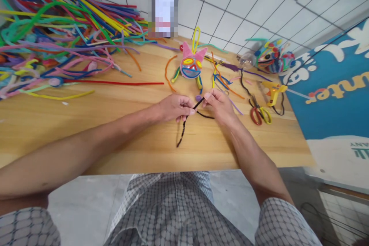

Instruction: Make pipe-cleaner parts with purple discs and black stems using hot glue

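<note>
A black pipe cleaner is stretched between my two hands above the wooden table. My left hand pinches it near its middle, and one end hangs down toward me. Farther along, my right hand pinches it between thumb and fingers. Another black strand runs from the left fingertips to beneath the right hand; whether it is the same piece I cannot tell. Just beyond my hands lies a pipe-cleaner figure with pink ears, yellow eyes, a blue mouth and a yellow loop on top.
A big heap of coloured pipe cleaners covers the left of the table. At the right lie scissors, a yellow glue gun and a colourful figure. A phone with a lit screen leans on the tiled wall.
</note>
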Demonstrator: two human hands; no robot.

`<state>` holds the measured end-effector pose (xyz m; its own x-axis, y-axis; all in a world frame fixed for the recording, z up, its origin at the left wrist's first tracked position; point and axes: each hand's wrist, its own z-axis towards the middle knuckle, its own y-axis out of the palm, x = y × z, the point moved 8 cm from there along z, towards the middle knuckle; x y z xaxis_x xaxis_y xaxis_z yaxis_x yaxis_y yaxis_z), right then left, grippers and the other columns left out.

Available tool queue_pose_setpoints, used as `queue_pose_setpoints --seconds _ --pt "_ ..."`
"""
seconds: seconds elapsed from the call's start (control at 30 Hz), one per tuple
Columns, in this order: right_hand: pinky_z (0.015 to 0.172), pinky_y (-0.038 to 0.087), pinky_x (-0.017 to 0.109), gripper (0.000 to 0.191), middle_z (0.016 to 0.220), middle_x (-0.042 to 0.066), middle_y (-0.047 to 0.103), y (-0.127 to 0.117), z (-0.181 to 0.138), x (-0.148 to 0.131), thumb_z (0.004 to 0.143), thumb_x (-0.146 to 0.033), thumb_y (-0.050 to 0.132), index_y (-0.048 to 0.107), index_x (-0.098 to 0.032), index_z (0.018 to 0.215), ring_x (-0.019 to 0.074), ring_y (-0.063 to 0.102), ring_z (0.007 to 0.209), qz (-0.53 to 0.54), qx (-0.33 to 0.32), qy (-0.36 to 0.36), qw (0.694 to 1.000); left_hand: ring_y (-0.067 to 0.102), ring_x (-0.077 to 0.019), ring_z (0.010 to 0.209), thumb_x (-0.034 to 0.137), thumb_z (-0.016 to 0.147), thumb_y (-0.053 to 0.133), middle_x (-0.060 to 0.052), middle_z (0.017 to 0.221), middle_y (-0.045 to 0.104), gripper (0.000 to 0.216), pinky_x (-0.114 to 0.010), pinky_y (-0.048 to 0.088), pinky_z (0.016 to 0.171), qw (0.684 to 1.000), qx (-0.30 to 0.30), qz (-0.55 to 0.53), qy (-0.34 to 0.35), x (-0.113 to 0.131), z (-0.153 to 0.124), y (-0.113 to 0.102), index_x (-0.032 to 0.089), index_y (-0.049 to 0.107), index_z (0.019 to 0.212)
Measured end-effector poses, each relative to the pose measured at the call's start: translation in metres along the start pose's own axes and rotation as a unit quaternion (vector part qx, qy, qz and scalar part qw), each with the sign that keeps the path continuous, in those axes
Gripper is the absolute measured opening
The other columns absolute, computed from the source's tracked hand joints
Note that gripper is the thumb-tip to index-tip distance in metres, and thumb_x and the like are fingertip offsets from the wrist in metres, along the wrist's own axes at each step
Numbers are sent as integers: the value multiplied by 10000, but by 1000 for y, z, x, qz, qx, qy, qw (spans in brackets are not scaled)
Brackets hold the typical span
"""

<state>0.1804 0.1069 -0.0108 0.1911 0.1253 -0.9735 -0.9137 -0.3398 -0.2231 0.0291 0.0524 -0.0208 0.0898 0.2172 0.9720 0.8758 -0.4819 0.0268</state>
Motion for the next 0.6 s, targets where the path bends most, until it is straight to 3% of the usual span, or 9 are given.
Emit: queue_pose_setpoints --seconds 0.17,0.37,0.47,0.6 --pt "722 506 301 539 693 -25 655 -4 1 -3 801 -748 804 648 -232 807 141 605 669 5 7 -4 1000 515 -63 440 107 885 693 54 554 592 75 -174 403 461 1000 20 -3 -23 -3 1 -4 138 682 818" --pt "646 547 297 611 758 -27 645 8 -4 -1 721 -805 822 697 -250 945 141 621 648 105 -26 59 992 449 -40 418 131 913 705 66 520 544 117 -160 308 441 998 48 -41 -14 2 -2 -7 135 680 798" --pt "625 512 272 529 676 -44 628 20 -6 1 715 -708 890 713 -234 869 117 570 594 107 -50 60 991 449 -44 415 124 931 674 66 520 539 127 -163 312 437 998 33 -45 -17 3 -2 -2 136 684 805" --pt "615 500 262 501 675 -31 675 19 -6 6 714 -662 910 679 -221 764 105 556 572 104 -24 66 992 477 -55 434 134 923 681 62 547 557 109 -170 363 446 999 17 -36 -26 0 -2 2 135 693 814"
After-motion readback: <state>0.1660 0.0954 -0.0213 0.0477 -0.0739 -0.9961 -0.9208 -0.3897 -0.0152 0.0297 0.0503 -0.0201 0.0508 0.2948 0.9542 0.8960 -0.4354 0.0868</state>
